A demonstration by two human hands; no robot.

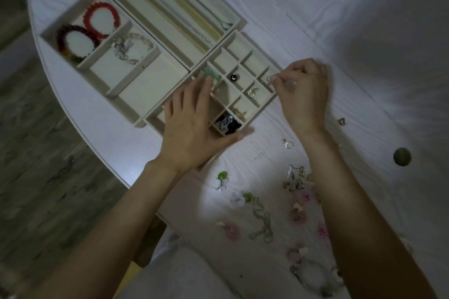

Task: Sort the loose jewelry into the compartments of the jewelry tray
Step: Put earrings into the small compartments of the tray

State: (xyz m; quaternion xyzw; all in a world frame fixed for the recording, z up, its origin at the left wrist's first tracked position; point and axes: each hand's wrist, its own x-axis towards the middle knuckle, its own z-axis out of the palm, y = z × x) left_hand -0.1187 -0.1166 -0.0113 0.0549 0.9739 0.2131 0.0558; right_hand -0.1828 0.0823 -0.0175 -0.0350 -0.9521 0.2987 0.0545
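The right hand [302,90] hangs over the right edge of the grid tray [257,102], its fingers [275,79] pinching a small ring [269,79] just above the rightmost compartment. The left hand [192,116] lies flat with straight, spread fingers across the tray's near left part, fingertips reaching a pale green piece [211,75] in one compartment. Other compartments hold a dark round stud [233,77], a clear sparkling piece [252,92], a gold crescent [240,112] and a dark patterned item [227,122]. To the far left, a bracelet tray [102,65] carries two red beaded bracelets [102,19] and a pale crystal bracelet [132,47]; beyond it a long necklace tray [155,22] holds thin chains. On the white surface [364,31] near the person lies loose jewelry [262,223]: green and white flower earrings, pink pieces, a chain, a silver ring [288,143].
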